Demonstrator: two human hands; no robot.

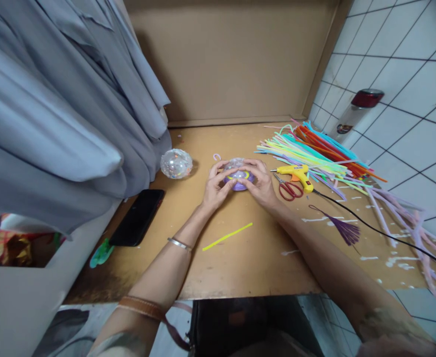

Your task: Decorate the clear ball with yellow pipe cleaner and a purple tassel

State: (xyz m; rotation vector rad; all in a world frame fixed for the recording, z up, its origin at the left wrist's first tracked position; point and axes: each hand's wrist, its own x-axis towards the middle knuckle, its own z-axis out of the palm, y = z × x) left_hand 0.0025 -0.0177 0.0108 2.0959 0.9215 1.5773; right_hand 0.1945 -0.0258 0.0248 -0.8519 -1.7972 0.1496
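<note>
Between my two hands is a clear ball (236, 162) with a purple lower part and a yellow ring around it. My left hand (218, 184) curves round its left side, thumb at the front. Round the right side my right hand (260, 183) presses in the same way, with both thumbs almost meeting. Fingers hide much of the ball. A yellow pipe cleaner (228, 236) lies on the table nearer to me. Just behind my left hand is a small pale pink hook-shaped piece (217, 156).
A second clear ball (176, 164) and a black phone (137, 218) lie at left. At right are a yellow glue gun (296, 174) with a trailing cord, red-handled scissors (291, 190), a purple tassel (344, 229) and many-coloured pipe cleaners (310, 153). A grey curtain (54, 99) hangs left.
</note>
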